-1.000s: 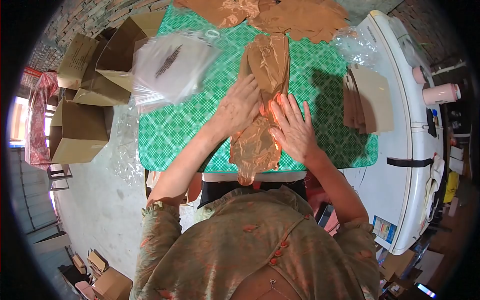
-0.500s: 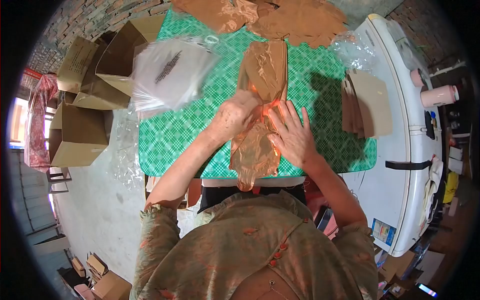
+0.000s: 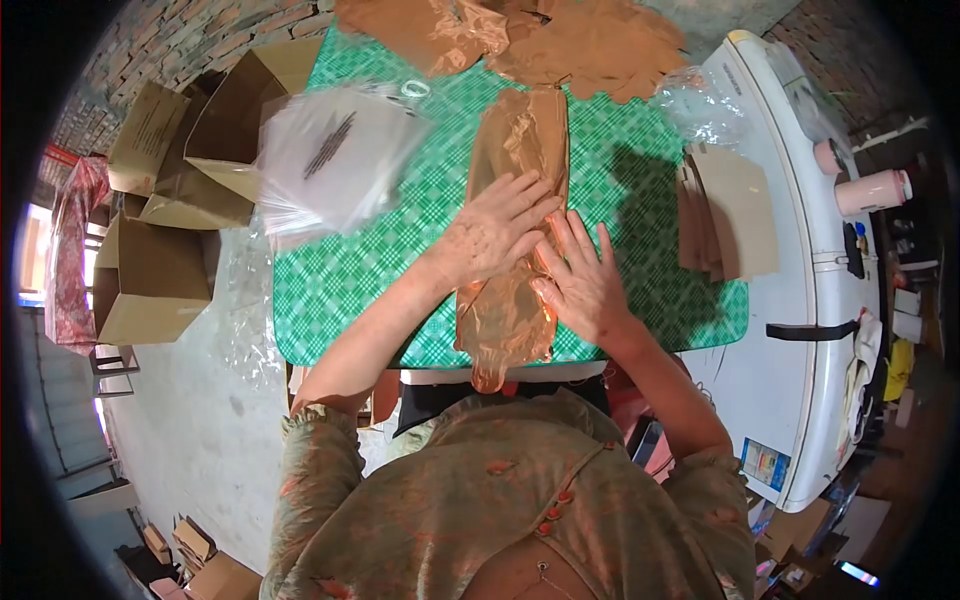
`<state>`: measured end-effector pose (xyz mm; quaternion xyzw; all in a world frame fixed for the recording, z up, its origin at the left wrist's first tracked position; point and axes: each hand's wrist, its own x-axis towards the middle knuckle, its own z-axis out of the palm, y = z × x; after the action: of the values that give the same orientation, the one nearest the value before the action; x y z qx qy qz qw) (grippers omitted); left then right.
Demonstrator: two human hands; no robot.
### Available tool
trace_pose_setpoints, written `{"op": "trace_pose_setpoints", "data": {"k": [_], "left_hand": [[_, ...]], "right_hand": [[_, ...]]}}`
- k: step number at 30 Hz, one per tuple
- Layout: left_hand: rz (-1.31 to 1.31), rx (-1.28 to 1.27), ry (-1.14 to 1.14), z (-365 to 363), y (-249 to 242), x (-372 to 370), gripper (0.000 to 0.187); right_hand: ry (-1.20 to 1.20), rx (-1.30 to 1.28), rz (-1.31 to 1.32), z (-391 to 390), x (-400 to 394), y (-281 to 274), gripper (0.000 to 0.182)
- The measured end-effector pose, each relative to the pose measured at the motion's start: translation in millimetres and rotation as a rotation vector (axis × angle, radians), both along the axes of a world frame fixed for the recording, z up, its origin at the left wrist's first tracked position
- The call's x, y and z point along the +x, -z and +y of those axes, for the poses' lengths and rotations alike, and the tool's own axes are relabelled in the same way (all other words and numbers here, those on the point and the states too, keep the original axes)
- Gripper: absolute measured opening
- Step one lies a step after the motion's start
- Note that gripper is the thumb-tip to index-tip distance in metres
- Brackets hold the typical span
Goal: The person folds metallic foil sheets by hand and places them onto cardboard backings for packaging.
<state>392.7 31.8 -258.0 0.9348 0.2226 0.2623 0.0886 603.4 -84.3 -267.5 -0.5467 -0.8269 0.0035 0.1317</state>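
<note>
A long brown item sealed in a clear plastic bag (image 3: 515, 215) lies lengthwise down the middle of the green checked tablecloth (image 3: 350, 270), its near end hanging just over the table's front edge. The left hand (image 3: 492, 232) lies flat on the middle of the bag with fingers spread and open, gripping nothing; the right hand (image 3: 580, 280) presses palm-down just beside it on the bag's right half, fingers also open and splayed, the two hands touching at the fingertips. At the far end of the table more brown pieces (image 3: 590, 45) lie in a loose heap, some in plastic. On the table's left corner sits a stack of empty clear bags (image 3: 335, 155) bearing a dark printed mark too blurred to read. A stack of brown card sheets (image 3: 730, 210) rests on the right edge of the cloth. Off the left side, open cardboard boxes (image 3: 150, 280) stand on the floor; what they hold cannot be told, and printing on one flap is illegible. To the right stands a white appliance (image 3: 810, 300) with a pink cup (image 3: 875, 190) beyond it.
</note>
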Motion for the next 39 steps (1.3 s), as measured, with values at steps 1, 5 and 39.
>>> {"op": "trace_pose_setpoints", "data": {"k": [1, 5, 39], "left_hand": [[0.0, -0.013, -0.004, 0, 2, 0, 0.055], [-0.003, -0.04, -0.017, 0, 9, 1, 0.053], [0.077, -0.03, -0.06, 0, 18, 3, 0.056]], "right_hand": [[0.0, -0.001, 0.002, 0, 0, 0, 0.061], [-0.009, 0.0, -0.012, 0, 0, -2, 0.064], [0.136, 0.331, -0.055, 106, 3, -1, 0.047]]}}
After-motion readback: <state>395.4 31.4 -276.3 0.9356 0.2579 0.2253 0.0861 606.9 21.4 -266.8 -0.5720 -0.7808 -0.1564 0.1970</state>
